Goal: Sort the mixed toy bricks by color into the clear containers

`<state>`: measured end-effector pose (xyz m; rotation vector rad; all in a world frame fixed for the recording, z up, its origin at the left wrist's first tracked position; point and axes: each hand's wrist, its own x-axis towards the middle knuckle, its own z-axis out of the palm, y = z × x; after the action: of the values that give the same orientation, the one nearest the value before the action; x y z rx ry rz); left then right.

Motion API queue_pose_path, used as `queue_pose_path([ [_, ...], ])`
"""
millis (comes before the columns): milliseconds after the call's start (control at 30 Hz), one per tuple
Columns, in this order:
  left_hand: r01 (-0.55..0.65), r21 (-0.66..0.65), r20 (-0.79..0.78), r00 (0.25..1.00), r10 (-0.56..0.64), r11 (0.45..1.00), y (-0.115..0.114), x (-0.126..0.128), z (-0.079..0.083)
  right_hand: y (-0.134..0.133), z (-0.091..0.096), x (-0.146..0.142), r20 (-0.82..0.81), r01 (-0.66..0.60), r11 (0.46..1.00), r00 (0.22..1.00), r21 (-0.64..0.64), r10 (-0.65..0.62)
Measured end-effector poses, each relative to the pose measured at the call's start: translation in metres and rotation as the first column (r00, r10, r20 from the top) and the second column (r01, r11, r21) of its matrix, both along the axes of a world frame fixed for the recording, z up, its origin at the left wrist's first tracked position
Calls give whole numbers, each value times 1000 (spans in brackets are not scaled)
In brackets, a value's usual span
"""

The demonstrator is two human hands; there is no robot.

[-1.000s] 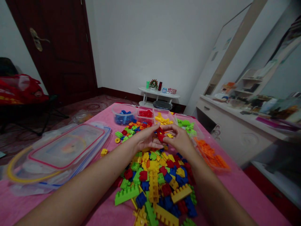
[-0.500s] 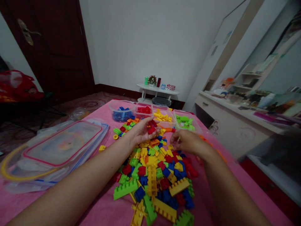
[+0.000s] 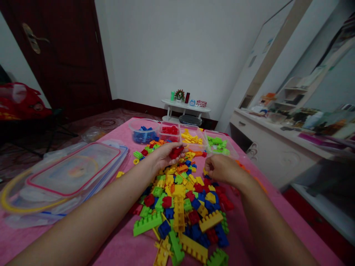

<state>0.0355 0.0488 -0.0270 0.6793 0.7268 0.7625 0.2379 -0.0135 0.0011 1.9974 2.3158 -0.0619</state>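
Note:
My left hand (image 3: 163, 157) is held palm up over the far part of the brick pile, its fingers curled round red toy bricks (image 3: 176, 152). My right hand (image 3: 222, 168) is at the pile's right side with its fingers bent and pressed together; a yellow brick (image 3: 205, 171) shows at the fingertips, and whether they grip it is hidden. Below both hands spreads a mixed heap of building bricks (image 3: 179, 190) in yellow, green, red, blue and orange.
Behind the heap stand a round tub (image 3: 133, 135) of blue bricks and clear boxes of red (image 3: 169, 135), yellow (image 3: 205, 142) and green bricks (image 3: 231, 149). Stacked lids (image 3: 74, 173) lie left on the pink cloth (image 3: 122, 229). A dresser (image 3: 277, 140) is on the right.
My left hand has dipped slightly and closed more around the red bricks. My right hand has shifted a little to the right, its fingers more tightly curled.

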Motion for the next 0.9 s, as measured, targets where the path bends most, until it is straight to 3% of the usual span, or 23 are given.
queue_pose_path([
  [133, -38, 39, -40, 998, 39, 999, -1, 0, 0, -1, 8, -1, -65, 85, 994, 995, 61, -81],
  [200, -42, 48, -45, 998, 44, 998, -1, 0, 0, -4, 9, -4, -71, 71, 996, 995, 52, -67],
  [333, -25, 64, -41, 999, 27, 998, 0, -1, -1, -12, 3, -15, -151, -150, 970, 981, -191, 122],
  [433, -25, 63, -40, 999, 28, 998, 0, -2, 0, -15, -1, -21, -143, -179, 950, 979, -257, 146],
  [533, -40, 67, -28, 999, 42, 997, 1, -5, 3, -16, 3, -23, -102, -183, 968, 981, -174, 167],
  [600, -63, 80, -20, 998, 65, 995, 3, -7, 4, -19, 10, -27, -103, -177, 984, 980, -37, 172],
  [700, -99, 104, -18, 995, 101, 990, 7, -11, 5, -33, 18, -45, -198, -249, 963, 943, 104, 266],
  [800, -107, 96, -9, 994, 108, 990, 10, -13, 5, -52, 14, -72, -246, -420, 905, 873, 61, 421],
  [900, -114, 76, 0, 993, 115, 991, 10, -13, 6, -67, -1, -93, -138, -448, 893, 883, 42, 449],
])
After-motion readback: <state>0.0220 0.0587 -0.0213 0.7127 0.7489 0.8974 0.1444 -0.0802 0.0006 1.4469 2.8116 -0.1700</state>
